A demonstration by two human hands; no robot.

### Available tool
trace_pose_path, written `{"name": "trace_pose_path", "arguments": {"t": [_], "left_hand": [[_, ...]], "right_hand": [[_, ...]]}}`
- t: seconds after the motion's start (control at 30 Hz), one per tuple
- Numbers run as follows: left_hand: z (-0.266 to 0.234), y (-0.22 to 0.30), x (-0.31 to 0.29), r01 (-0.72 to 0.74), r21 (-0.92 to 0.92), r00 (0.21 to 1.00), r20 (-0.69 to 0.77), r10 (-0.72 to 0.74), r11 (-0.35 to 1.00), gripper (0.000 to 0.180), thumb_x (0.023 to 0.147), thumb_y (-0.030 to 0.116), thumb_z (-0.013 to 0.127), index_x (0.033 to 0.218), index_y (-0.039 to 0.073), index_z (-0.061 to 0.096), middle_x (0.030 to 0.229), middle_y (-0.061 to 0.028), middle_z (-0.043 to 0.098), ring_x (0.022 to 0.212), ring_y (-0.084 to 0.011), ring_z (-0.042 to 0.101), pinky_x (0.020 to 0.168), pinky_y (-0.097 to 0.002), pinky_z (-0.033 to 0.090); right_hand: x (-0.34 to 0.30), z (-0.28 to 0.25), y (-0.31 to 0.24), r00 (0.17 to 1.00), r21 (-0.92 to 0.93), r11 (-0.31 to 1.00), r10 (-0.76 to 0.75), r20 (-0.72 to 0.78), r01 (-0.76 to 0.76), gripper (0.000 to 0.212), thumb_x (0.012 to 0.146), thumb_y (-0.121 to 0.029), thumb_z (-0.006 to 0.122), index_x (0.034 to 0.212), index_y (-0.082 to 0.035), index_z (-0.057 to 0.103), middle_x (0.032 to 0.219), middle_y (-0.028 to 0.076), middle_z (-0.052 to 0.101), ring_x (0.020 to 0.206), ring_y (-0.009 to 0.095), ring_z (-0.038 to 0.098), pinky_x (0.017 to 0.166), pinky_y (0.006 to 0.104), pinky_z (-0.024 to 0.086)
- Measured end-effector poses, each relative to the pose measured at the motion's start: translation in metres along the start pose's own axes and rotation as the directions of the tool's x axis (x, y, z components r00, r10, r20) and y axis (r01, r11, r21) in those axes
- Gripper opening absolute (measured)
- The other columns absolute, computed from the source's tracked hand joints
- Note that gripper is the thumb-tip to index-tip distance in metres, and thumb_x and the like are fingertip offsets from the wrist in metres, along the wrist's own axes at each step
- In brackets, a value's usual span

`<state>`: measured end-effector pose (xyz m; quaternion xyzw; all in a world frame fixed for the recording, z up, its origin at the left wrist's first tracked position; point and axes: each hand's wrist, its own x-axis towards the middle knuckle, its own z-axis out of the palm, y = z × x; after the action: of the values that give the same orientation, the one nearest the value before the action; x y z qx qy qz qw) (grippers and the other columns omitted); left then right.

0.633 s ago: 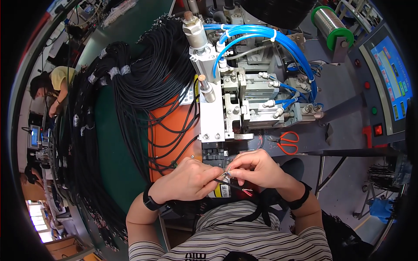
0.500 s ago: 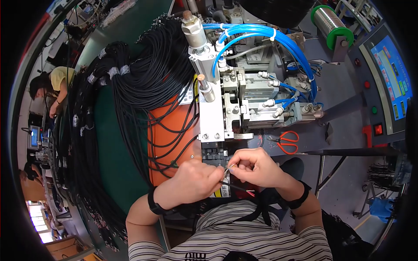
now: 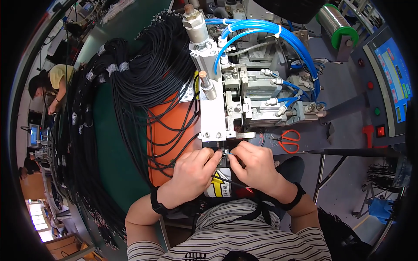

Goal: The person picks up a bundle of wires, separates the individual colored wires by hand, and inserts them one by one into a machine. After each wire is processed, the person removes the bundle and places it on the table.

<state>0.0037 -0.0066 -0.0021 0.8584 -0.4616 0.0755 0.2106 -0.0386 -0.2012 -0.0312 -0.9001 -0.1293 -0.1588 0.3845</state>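
My left hand is closed, its thumb and fingertips pinched at the small dark fixture under the front of the machine. A black cable runs out from beneath this hand to the right, with reddish wire ends. Facing it, my right hand pinches a thin light-blue wire between thumb and forefinger, at the fixture. Both sets of fingertips are almost together, and they hide much of what they hold. Just ahead stands the white and silver press machine with blue air tubes.
Bundled black cables lie on the green and orange surface at left. Red-handled scissors rest right of the machine. A solder-like wire spool and touch screen stand at far right. Another person works at far left.
Both hands have moved forward from the near label to the fixture under the machine. The yellow and white label now shows more between them. The wires are now at the fixture.
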Motion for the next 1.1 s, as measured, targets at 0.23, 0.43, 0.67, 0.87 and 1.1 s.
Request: {"name": "trace_pose_path", "arguments": {"t": [0.23, 0.43, 0.67, 0.87, 1.1], "left_hand": [[0.002, -0.005, -0.004, 0.030, -0.104, 0.999, -0.021, -0.033, 0.994, 0.035, 0.076, 0.001, 0.070, 0.110, 0.000, 0.064, 0.085, -0.0078, 0.060, 0.071, -0.0240, 0.061, 0.060, -0.0351, 0.048], [0.004, -0.005, -0.003, 0.033, -0.129, 0.998, -0.039, -0.039, 0.991, 0.032, 0.076, 0.000, 0.071, 0.108, 0.000, 0.064, 0.084, -0.0084, 0.060, 0.068, -0.0245, 0.061, 0.059, -0.0350, 0.048], [0.004, -0.005, -0.001, 0.019, -0.147, 0.998, -0.064, -0.029, 0.989, 0.030, 0.077, -0.001, 0.071, 0.106, 0.000, 0.064, 0.081, -0.0086, 0.060, 0.065, -0.0247, 0.060, 0.056, -0.0347, 0.047], [0.004, -0.004, 0.002, 0.018, -0.245, 0.990, -0.131, -0.052, 0.969, 0.028, 0.075, -0.003, 0.073, 0.101, 0.000, 0.064, 0.077, -0.0094, 0.059, 0.061, -0.0240, 0.059, 0.053, -0.0339, 0.046], [0.004, 0.000, 0.001, 0.036, -0.337, 0.976, -0.189, -0.105, 0.941, 0.026, 0.075, -0.003, 0.073, 0.098, -0.001, 0.063, 0.076, -0.0091, 0.058, 0.057, -0.0219, 0.058, 0.049, -0.0314, 0.046]], "right_hand": [[-0.002, 0.001, 0.003, 0.964, 0.452, 0.851, 0.246, 0.103, -0.265, 0.005, 0.084, -0.001, 0.068, 0.085, 0.004, 0.065, 0.073, 0.004, 0.061, 0.053, 0.006, 0.053, 0.048, 0.0216, 0.041], [-0.002, 0.000, 0.007, 0.955, 0.513, 0.806, 0.264, 0.136, -0.296, 0.006, 0.084, 0.000, 0.067, 0.087, 0.005, 0.065, 0.071, 0.006, 0.059, 0.053, 0.007, 0.053, 0.047, 0.0228, 0.040], [-0.002, -0.001, 0.007, 0.950, 0.520, 0.796, 0.278, 0.142, -0.311, 0.007, 0.084, -0.001, 0.068, 0.087, 0.005, 0.066, 0.072, 0.006, 0.060, 0.054, 0.008, 0.054, 0.047, 0.0230, 0.041], [-0.005, 0.011, 0.006, 0.968, 0.200, 0.976, -0.029, -0.248, 0.081, 0.014, 0.082, -0.001, 0.071, 0.095, 0.002, 0.066, 0.076, 0.006, 0.061, 0.057, 0.009, 0.058, 0.049, 0.0231, 0.043], [-0.025, 0.017, -0.003, 0.958, 0.300, 0.934, -0.115, -0.264, 0.195, 0.020, 0.082, -0.003, 0.074, 0.100, 0.001, 0.066, 0.088, 0.007, 0.065, 0.063, 0.007, 0.062, 0.052, 0.0215, 0.045]]}}
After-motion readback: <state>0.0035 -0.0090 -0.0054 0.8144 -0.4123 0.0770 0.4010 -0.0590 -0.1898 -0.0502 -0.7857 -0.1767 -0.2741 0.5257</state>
